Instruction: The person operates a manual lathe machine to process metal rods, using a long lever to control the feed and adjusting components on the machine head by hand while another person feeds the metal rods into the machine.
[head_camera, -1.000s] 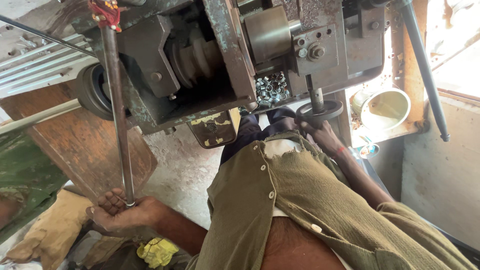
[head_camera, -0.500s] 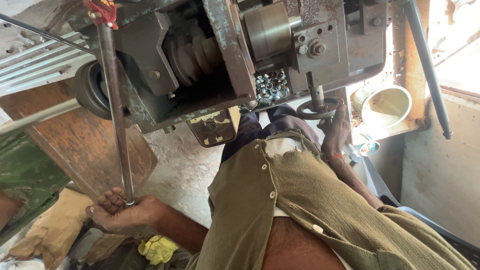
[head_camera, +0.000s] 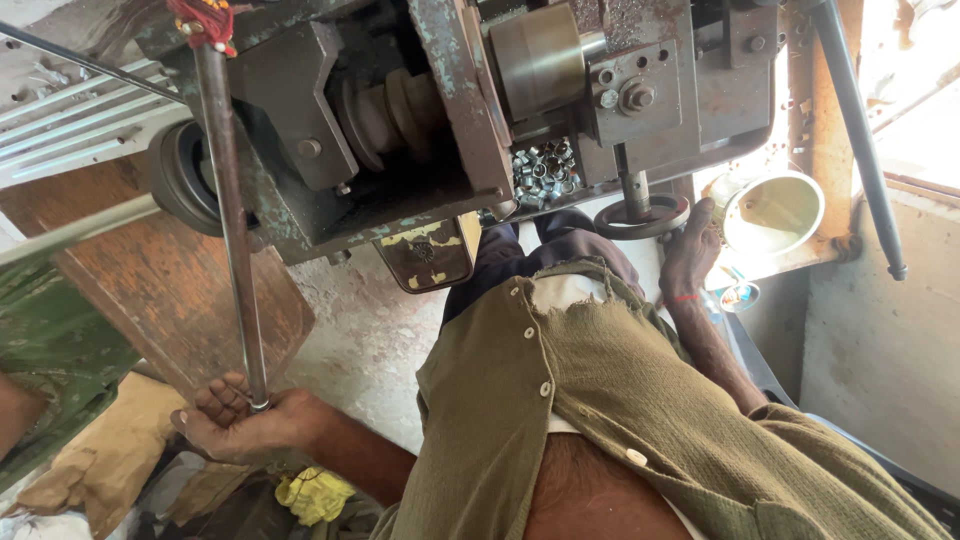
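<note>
Chg vs. earlier frames: right hand (head_camera: 692, 252) sits higher, fingertips now at rim of small dark round metal handwheel (head_camera: 641, 215), centre-right of frame; a sec ago it lay lower and nearer the body. Left hand and rod unchanged.

Item 1. Left hand (head_camera: 238, 425), lower left: fingers curled shut round lower end of long grey steel rod (head_camera: 232, 215). Rod runs up to top left, capped w/ red rag (head_camera: 203, 19).

Item 2. Right hand: fingers loosely extended, part open, tips touching handwheel; grips nothing that I can make out. Red thread at wrist.

Item 3. Grey-green worn metal machine (head_camera: 450, 120), top centre, w/ bright steel cylinder (head_camera: 536, 60) at upper centre and black pulley wheel (head_camera: 180, 180) at left.

Item 4. Open recess in machine body, centre: heap of small shiny steel nuts (head_camera: 545, 170).

Item 5. Pale cream metal funnel-shaped bowl (head_camera: 775, 212), right of handwheel: contents can't tell.
</note>
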